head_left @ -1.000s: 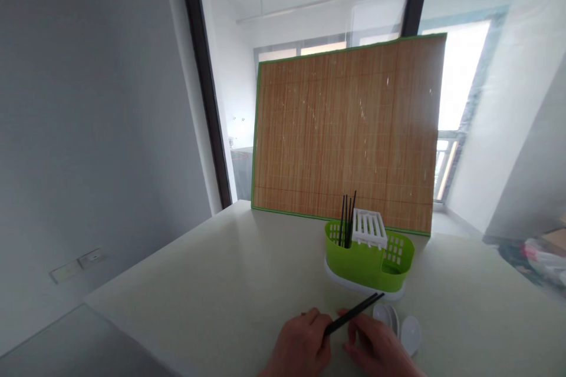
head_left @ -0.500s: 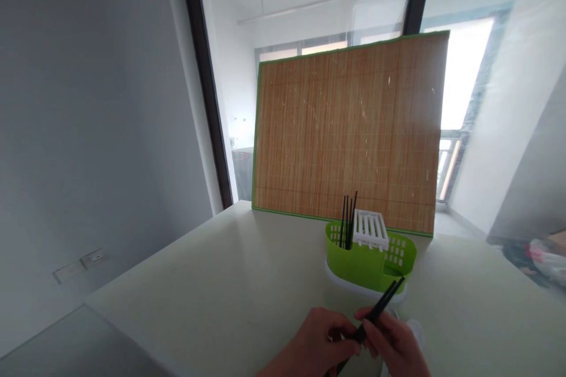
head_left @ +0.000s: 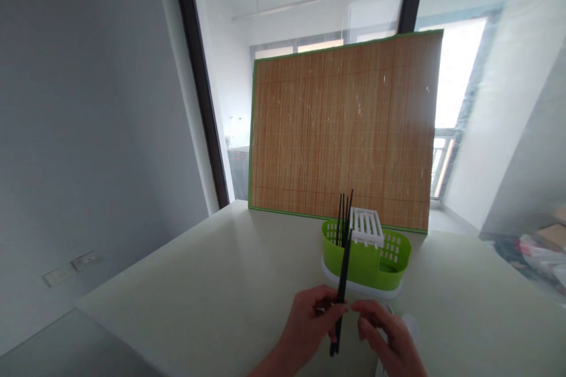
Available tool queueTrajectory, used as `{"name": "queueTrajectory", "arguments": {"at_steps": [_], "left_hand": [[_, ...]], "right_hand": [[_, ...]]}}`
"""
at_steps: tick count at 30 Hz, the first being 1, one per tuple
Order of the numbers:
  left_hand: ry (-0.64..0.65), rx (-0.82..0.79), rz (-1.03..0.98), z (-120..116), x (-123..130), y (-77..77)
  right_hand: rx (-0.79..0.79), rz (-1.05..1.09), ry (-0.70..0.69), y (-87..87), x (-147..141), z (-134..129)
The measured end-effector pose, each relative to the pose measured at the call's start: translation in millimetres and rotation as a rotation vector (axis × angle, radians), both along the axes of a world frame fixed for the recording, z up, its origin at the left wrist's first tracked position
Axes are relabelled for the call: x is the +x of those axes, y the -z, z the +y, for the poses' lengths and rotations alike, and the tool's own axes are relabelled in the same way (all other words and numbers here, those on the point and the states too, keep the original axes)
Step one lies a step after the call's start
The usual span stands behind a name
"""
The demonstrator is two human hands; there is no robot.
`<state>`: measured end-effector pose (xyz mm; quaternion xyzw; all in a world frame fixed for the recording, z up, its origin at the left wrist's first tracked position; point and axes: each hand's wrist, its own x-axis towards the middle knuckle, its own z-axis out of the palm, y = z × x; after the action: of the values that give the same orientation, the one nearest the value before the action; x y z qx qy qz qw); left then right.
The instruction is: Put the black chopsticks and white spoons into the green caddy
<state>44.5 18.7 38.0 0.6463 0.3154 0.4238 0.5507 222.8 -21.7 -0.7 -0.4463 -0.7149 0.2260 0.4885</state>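
Worktop (head_left: 230, 283): pale, before a glazed background.
Left hand (head_left: 316, 319): pinching black chopsticks (head_left: 344, 277), tilted steeply in front of the basket.
Right hand (head_left: 385, 328): loosely curled, nothing visible in its grasp, fingertips just beside the chopsticks.
White oval item (head_left: 411, 327): partly hidden behind the right hand.
Green basket (head_left: 365, 268): beyond both hands, more sticks (head_left: 339, 221) standing in its left side, white rack (head_left: 366, 241) on top.
Bamboo mat (head_left: 340, 129): upright behind.

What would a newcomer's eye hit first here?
Probably the big brown slatted panel with green edging, standing at the back of the white table. Next, the bright green caddy in front of it, dark sticks standing in its left end. Nearest the camera, the left hand grips black chopsticks, the right hand close beside.
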Motion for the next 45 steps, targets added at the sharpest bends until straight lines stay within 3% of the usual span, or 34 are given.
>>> {"name": "queueTrajectory", "arguments": {"at_steps": [3, 9, 22, 29, 36, 45], "left_hand": [[-0.081, 0.027, -0.034, 5, -3, 0.7], [-0.060, -0.042, 0.006, 15, -7, 24.7], [-0.085, -0.094, -0.012, 14, -8, 37.8], [-0.009, -0.107, -0.128, -1, 4, 27.0], [0.015, -0.087, -0.116, -6, 9, 29.5], [-0.099, 0.070, -0.048, -5, 0, -2.4]], "right_hand": [[0.026, -0.099, 0.025, 0.6, -3, 0], [0.016, -0.307, -0.017, 9.3, -7, 6], [-0.072, -0.401, -0.038, 19.8, -7, 11], [-0.141, -0.438, -0.142, 26.0, -11, 15], [-0.055, -0.497, -0.123, 23.6, -12, 12], [-0.101, -0.692, -0.024, 26.9, -9, 17]]}}
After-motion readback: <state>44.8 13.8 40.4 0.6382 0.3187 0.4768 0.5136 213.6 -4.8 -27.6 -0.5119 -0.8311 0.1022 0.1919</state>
